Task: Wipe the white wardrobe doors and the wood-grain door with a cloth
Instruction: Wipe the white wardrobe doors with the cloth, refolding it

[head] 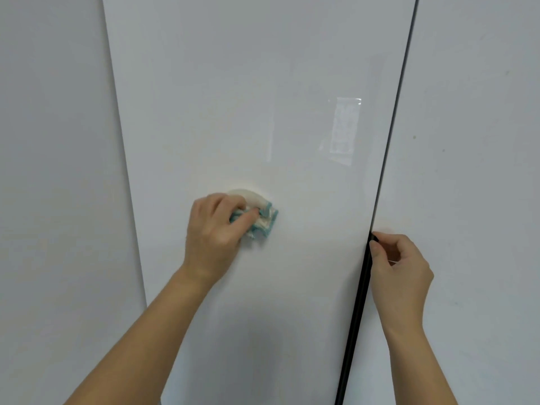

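In the head view, my left hand [216, 226] is curled round a bunched cloth [264, 220], white with teal trim, and presses it flat against the glossy white wardrobe door [233, 97], about midway between the door's left and right edges. My right hand [400, 267] sits at the door's right edge, fingers curled so the tips hook the dark edge strip [353, 331]. It looks to be steadying the door, though I cannot see how far the fingers reach behind it.

To wipe well from here, I would keep that right-hand brace firm so the panel does not swing under pressure. I would run the cloth in overlapping strokes out to each edge, not just scrub the middle. The bright reflection [344, 127] near the right edge should help me spot any streaks left behind.

The neighbouring white panel [467, 141] beyond the strip shows small dark specks [414, 137], so I judge it needs firmer rubbing when I get there. The wood-grain door is not in view.
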A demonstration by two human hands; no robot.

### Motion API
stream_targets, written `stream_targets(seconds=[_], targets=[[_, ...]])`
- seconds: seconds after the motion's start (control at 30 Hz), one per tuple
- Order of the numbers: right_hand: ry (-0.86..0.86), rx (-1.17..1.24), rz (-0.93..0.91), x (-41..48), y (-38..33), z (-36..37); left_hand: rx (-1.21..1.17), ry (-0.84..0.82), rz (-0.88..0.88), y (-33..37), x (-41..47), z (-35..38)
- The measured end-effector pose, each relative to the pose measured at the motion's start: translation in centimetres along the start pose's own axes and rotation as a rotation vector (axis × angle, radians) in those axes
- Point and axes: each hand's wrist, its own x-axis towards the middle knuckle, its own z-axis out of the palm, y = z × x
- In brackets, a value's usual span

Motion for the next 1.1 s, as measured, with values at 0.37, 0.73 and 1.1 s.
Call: stream_targets(seconds=[0.37, 0.73, 1.1], targets=[[0.030, -0.082, -0.004, 0.0, -0.1, 0.3, -0.104, -0.191, -0.102, 3.9, -11.9, -1.0], [0.025, -0.122, -0.017, 0.0, -0.2, 0.3, 0.021, -0.051, -0.104, -3.5, -4.0, -1.7], [-0.107, -0.133, -0.067, 0.9, 0.1, -0.8, 0.125, -0.047, -0.397, -3.9, -6.4, -2.1]])
